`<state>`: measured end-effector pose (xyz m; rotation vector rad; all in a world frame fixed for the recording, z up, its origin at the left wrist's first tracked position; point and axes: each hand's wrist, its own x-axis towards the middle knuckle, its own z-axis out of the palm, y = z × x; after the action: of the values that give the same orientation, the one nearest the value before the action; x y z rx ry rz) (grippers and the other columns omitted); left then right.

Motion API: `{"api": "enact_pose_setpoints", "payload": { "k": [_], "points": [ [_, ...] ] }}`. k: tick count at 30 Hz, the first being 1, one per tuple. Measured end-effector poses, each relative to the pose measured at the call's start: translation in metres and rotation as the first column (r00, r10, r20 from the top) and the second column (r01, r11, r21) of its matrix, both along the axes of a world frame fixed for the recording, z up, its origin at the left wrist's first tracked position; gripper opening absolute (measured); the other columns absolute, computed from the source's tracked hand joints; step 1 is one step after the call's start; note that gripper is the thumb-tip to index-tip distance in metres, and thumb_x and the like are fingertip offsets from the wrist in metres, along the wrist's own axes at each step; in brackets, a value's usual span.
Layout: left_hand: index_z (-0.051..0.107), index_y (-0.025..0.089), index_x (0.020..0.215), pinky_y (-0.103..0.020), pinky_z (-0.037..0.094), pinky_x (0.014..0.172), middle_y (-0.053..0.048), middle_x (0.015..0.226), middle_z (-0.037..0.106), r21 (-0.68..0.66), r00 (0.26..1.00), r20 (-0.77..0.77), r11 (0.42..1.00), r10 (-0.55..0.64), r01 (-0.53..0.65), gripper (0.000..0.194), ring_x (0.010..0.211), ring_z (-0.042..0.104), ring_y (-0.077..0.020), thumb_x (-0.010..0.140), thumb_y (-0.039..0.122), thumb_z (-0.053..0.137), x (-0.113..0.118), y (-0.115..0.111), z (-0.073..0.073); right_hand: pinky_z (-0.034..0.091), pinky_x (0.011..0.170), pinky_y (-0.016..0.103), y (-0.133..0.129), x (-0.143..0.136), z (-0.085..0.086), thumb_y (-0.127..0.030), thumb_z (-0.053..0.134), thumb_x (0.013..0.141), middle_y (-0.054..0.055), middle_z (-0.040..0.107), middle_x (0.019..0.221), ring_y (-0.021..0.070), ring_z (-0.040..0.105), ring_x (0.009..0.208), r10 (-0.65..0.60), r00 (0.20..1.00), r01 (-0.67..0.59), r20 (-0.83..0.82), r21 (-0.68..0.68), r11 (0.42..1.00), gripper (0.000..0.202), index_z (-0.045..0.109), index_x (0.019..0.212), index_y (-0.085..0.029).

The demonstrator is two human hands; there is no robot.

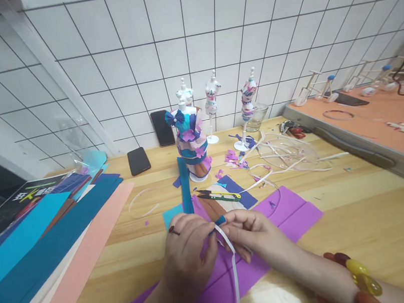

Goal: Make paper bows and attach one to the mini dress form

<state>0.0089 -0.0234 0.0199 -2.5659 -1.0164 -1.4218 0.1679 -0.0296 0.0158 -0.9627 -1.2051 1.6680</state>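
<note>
Both hands work just above a long, folded purple paper sheet (294,204) on the pale wooden table (354,235). Left hand (187,245): thumb and forefinger pinched together on a small, folded dark-teal paper piece (220,220); right hand (252,230): thumb and index finger close on the same piece from the right side. The piece sits at near centre, between the fingertips; a narrow, flat white ribbon (235,273) runs from it toward the near edge. Progress, as judged: the piece is folded small and the ribbon is laid at it, yet no finished knot shows, and the ribbon's long tail is uncut. Farther off, the white dress form wrapped in teal, pink and brown paper (193,145) already carries a pleated dark-blue bow (175,118) at its left shoulder and purple flower cut-outs. Appearance of the piece: matte, dark teal, mostly covered by fingers, so its full outline cannot be told. Green-and-yellow thread snips (221,196) lie just beyond the hands.
</note>
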Motion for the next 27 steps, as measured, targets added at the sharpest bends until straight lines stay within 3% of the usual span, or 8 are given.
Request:
{"api": "enact_pose_setpoints", "payload": {
  "k": [12,21,27],
  "points": [
    [0.054,0.018,0.084,-0.036,0.045,0.074,-0.003,0.073,0.064,0.018,0.998,-0.058,1.0,0.015,-0.014,0.019,0.078,0.06,-0.0182,0.071,0.004,0.052,-0.0036,0.0007,-0.002,0.024,0.032,0.015,-0.001,-0.0018,0.004,-0.04,0.064,0.07,-0.008,0.046,0.042,0.0018,0.035,0.029,0.021,0.997,-0.026,-0.07,-0.068,0.997,0.027,0.057,0.07,-0.014],
    [0.057,0.018,0.089,-0.039,0.046,0.079,-0.006,0.085,0.068,0.007,0.999,-0.036,1.0,0.003,-0.003,0.026,0.09,0.058,-0.0211,0.069,0.002,0.056,-0.0039,-0.0006,0.0003,0.028,0.032,0.014,-0.0008,-0.0014,-0.0009,-0.04,0.062,0.073,-0.009,0.045,0.041,0.0021,0.037,0.029,0.0,1.0,0.001,-0.016,0.022,1.0,0.026,0.057,0.075,-0.014],
    [0.059,0.018,0.082,-0.034,0.049,0.071,-0.004,0.075,0.067,-0.068,0.991,0.136,0.998,-0.007,0.016,0.021,0.078,0.061,-0.0184,0.068,0.002,0.057,0.002,-0.0018,0.0003,0.031,0.033,0.014,-0.0029,-0.0019,0.0022,-0.036,0.06,0.075,-0.008,0.046,0.044,0.0019,0.039,0.031,-0.022,1.0,0.021,0.015,0.066,0.998,0.024,0.058,0.075,-0.013]
  ]
}}
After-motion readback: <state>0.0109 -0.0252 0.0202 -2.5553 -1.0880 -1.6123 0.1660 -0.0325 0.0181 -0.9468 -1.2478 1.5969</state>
